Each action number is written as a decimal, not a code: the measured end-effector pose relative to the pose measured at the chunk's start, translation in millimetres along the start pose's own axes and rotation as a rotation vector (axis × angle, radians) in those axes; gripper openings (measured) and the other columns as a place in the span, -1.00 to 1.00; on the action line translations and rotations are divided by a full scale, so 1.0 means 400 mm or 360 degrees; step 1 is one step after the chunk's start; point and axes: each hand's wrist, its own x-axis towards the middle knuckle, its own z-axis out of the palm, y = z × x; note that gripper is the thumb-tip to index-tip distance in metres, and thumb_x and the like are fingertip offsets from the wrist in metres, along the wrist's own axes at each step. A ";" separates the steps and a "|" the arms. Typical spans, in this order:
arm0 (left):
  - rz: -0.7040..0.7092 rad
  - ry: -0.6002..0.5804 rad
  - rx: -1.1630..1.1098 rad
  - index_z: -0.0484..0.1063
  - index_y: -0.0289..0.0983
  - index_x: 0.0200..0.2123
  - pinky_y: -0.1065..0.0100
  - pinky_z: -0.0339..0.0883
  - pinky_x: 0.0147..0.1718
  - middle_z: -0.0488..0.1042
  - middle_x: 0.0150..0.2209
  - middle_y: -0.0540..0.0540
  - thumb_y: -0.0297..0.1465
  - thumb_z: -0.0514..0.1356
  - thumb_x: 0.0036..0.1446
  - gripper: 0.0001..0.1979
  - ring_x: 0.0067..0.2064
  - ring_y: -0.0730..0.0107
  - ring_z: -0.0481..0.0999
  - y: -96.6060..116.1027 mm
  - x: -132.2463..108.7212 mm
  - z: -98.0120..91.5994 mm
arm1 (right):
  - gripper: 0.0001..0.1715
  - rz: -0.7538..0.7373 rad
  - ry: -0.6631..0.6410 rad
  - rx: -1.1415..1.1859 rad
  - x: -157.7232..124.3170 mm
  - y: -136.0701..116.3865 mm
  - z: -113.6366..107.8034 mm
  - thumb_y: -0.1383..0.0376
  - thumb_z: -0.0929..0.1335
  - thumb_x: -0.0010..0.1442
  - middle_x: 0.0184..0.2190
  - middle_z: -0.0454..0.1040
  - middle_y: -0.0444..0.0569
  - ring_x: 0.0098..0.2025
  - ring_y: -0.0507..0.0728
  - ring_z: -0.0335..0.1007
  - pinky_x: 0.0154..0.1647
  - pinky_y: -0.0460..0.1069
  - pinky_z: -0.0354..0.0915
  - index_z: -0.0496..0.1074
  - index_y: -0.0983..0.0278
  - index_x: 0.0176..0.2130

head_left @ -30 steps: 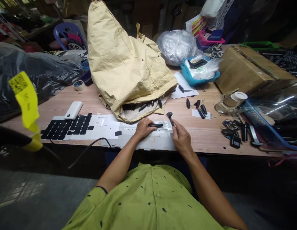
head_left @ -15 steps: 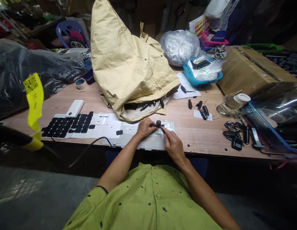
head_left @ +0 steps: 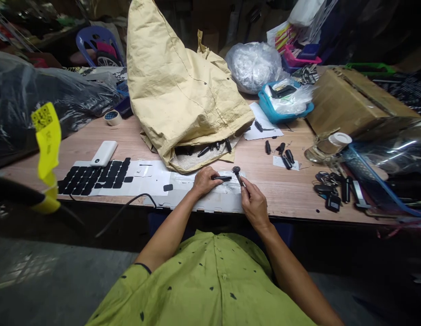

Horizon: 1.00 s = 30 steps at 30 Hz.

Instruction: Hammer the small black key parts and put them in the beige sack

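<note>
My left hand [head_left: 204,181] is closed on one end of a slim black piece [head_left: 224,178], which points right, low over a clear-covered pale board [head_left: 210,201] at the table's front edge. In my right hand [head_left: 255,203] is a dark tool with a round head [head_left: 236,170] and a short shaft, the fingers wrapped round its lower end. The tool's head stands up and to the right of the black piece, apart from it. What kind of tool it is I cannot make out. Just beyond my hands, several black parts [head_left: 215,147] show in the mouth of a tan sack [head_left: 190,99].
Left lie a sheet of black stickers [head_left: 84,178], a white power bank [head_left: 104,153] and a tape roll [head_left: 113,117]. Loose black parts [head_left: 287,158], a glass jar [head_left: 315,154], key fobs [head_left: 327,188], a blue basket [head_left: 281,115] and a carton [head_left: 356,102] stand right.
My right hand has moved right with the round-headed tool, lifting its head away from over the black piece. My left hand stays in place, still gripping the black piece.
</note>
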 end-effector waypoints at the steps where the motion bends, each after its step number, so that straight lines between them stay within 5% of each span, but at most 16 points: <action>1: -0.0002 0.0000 0.0000 0.65 -0.18 -0.29 0.28 0.33 -0.16 0.53 -0.30 -0.04 -0.31 0.42 0.05 -0.86 -0.18 0.27 0.48 -0.001 0.000 0.000 | -0.53 -0.0002 0.0002 0.0015 0.000 -0.001 -0.002 0.24 0.20 0.37 -0.06 0.62 0.09 -0.02 0.21 0.54 0.01 0.11 0.46 0.51 0.18 0.13; 16: -0.0048 -0.0024 0.0017 0.64 -0.17 -0.33 0.29 0.31 -0.18 0.49 -0.34 -0.03 -0.34 0.40 0.07 -0.93 -0.19 0.27 0.45 0.013 0.000 -0.005 | -0.53 -0.0153 -0.0236 0.0103 -0.016 -0.039 0.044 0.29 0.19 0.37 -0.07 0.63 0.04 -0.03 0.17 0.56 0.00 0.07 0.49 0.52 0.14 0.14; 30: 0.0002 0.0009 -0.0007 0.64 -0.19 -0.32 0.29 0.34 -0.16 0.51 -0.31 -0.03 -0.33 0.42 0.05 -0.89 -0.18 0.27 0.47 0.008 -0.001 0.000 | -0.55 -0.0086 -0.0058 0.0030 -0.003 0.012 0.027 0.28 0.20 0.35 -0.08 0.62 0.04 -0.05 0.17 0.54 -0.05 0.04 0.44 0.54 0.18 0.08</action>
